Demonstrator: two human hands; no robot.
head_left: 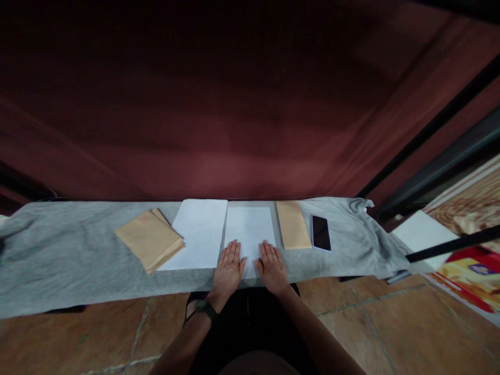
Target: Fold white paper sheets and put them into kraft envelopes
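Observation:
A single sheet of white paper (249, 229) lies straight in front of me on a grey cloth. My left hand (229, 265) rests flat near its lower left edge, fingers stretched out and pointing away from me. Flat at the lower right edge is my right hand (272, 265), its fingers also extended. Neither hand grips anything. Left of the sheet is a stack of white paper (201, 234), partly covered by brown envelopes (150, 238). To the right lies a brown envelope pile (294, 225), apart from my right hand.
A phone (321, 233) with a dark screen lies right of the envelope pile. The grey cloth (78, 250) covers the long narrow surface, with a dark red panel (234, 172) behind it. At the far right stand dark bars and a red and yellow printed box (474, 276).

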